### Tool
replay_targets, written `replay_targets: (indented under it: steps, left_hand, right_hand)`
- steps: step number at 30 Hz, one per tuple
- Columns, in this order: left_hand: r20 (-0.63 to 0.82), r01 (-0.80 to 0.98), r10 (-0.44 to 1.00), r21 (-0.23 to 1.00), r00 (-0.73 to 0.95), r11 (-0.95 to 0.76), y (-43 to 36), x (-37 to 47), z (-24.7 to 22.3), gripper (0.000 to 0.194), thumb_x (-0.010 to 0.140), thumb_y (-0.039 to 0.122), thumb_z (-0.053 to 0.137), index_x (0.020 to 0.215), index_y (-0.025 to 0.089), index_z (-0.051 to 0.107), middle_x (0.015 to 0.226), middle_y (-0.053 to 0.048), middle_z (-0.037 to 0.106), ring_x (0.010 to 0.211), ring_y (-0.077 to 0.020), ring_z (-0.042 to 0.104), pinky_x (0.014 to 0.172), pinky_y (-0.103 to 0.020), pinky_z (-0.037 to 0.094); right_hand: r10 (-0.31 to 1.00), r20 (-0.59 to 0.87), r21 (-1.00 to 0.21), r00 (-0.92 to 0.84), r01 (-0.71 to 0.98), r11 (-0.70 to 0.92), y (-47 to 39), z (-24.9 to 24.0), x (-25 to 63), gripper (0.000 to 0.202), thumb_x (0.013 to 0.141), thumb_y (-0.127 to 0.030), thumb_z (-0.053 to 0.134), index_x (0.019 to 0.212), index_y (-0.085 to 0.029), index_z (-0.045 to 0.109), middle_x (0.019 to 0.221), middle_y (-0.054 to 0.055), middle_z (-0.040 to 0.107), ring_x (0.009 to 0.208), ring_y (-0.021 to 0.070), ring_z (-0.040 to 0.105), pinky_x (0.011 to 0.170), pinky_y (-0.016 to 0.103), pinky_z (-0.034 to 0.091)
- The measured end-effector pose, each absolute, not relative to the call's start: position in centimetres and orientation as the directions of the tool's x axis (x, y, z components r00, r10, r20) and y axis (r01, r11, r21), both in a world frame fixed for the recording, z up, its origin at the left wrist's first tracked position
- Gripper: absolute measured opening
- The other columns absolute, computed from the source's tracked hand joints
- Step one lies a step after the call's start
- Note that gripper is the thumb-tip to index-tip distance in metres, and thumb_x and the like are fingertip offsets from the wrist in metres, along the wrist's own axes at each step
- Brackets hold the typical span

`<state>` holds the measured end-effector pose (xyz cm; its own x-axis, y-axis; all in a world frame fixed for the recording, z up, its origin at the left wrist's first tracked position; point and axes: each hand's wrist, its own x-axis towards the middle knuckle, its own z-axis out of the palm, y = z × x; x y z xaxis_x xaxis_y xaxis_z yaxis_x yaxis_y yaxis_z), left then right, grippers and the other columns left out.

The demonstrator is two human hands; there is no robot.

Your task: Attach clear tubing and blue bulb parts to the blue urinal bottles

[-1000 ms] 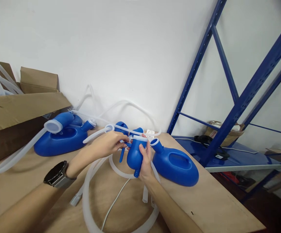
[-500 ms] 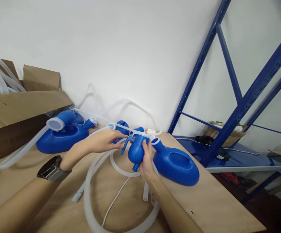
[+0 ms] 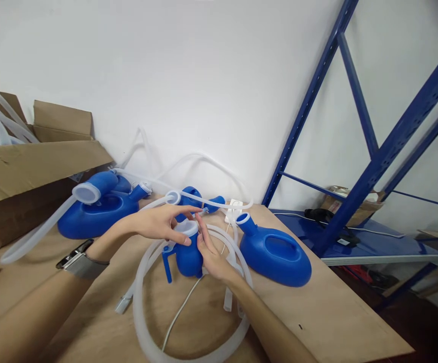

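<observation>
One blue cup is held: the left hand half-curls over its white rim. The right hand, fingers extended, braces its side.

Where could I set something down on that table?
Most room: tabletop between its right edge, rightmost blue jug and right forearm. A smaller patch: between left forearm and hose coil. Crowded: around left hand and right hand, and along the wall.

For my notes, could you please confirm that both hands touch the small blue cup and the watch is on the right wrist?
Not quite: the head view shows the watch on the left wrist; left hand and right hand touch the cup.
</observation>
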<state>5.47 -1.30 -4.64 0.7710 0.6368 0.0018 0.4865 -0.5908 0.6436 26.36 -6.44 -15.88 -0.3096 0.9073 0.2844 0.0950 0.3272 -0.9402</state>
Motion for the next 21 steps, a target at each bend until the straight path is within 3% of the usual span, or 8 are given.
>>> replay_targets:
  steps: [5,7,10,13,16,21]
  left_hand:
    - [-0.002,0.528,0.638,0.564,0.770,-0.635,-1.3,4.8,-3.9,0.084,0.082,0.060,0.070,0.155,0.027,0.045,0.109,-0.007,0.072,0.082,-0.0207,0.068,0.068,-0.026,0.053]
    - [0.008,0.571,0.674,0.523,0.739,-0.633,-1.3,3.5,-2.8,0.079,0.082,0.061,0.069,0.150,0.026,0.052,0.110,-0.008,0.072,0.084,-0.0218,0.068,0.070,-0.027,0.053]
    - [0.018,0.661,0.760,0.479,0.650,-0.577,-1.5,0.4,-1.2,0.077,0.080,0.058,0.070,0.148,0.026,0.055,0.124,-0.009,0.071,0.092,-0.0249,0.069,0.077,-0.029,0.055]
    - [-0.105,0.785,0.849,0.453,0.518,-0.423,-1.5,-2.6,-0.6,0.072,0.078,0.056,0.070,0.140,0.021,0.060,0.127,-0.010,0.070,0.094,-0.0255,0.070,0.079,-0.029,0.056]
    - [-0.246,0.854,0.883,0.451,0.400,-0.261,-1.2,-4.3,-1.0,0.061,0.079,0.052,0.068,0.128,0.015,0.064,0.109,-0.009,0.074,0.081,-0.0224,0.070,0.071,-0.028,0.058]
    - [-0.224,0.819,0.907,0.542,0.357,-0.188,-0.5,-5.6,-1.7,0.059,0.077,0.048,0.072,0.125,0.014,0.065,0.105,-0.007,0.073,0.083,-0.0226,0.069,0.070,-0.028,0.058]
  right_hand:
    - [0.903,0.289,-0.950,-0.320,0.020,0.311,-6.3,-15.9,26.2,0.081,0.096,-0.073,0.046,0.163,-0.037,0.018,0.160,0.009,0.042,0.149,0.0244,0.040,0.121,0.049,0.035]
    - [0.892,0.346,-0.930,-0.290,0.019,0.367,-6.1,-15.6,26.5,0.075,0.096,-0.070,0.050,0.158,-0.033,0.031,0.149,0.011,0.053,0.139,0.0252,0.051,0.115,0.047,0.041]
    - [0.888,0.401,-0.899,-0.226,0.091,0.429,-5.5,-15.1,27.3,0.050,0.098,-0.061,0.053,0.135,-0.027,0.059,0.128,0.010,0.067,0.124,0.0245,0.062,0.109,0.043,0.046]
    - [0.902,0.397,-0.876,-0.168,0.225,0.427,-4.7,-15.3,27.9,0.034,0.099,-0.050,0.055,0.115,-0.024,0.070,0.114,0.007,0.074,0.111,0.0238,0.069,0.102,0.040,0.049]
    - [0.916,0.353,-0.846,-0.191,0.354,0.399,-4.3,-16.0,28.1,0.030,0.099,-0.044,0.056,0.111,-0.022,0.072,0.107,0.006,0.076,0.101,0.0238,0.072,0.094,0.040,0.053]
    - [0.870,0.340,-0.640,-0.357,0.590,0.492,-4.8,-17.1,27.6,0.026,0.098,-0.036,0.058,0.115,-0.023,0.072,0.115,0.008,0.076,0.107,0.0275,0.070,0.098,0.045,0.052]
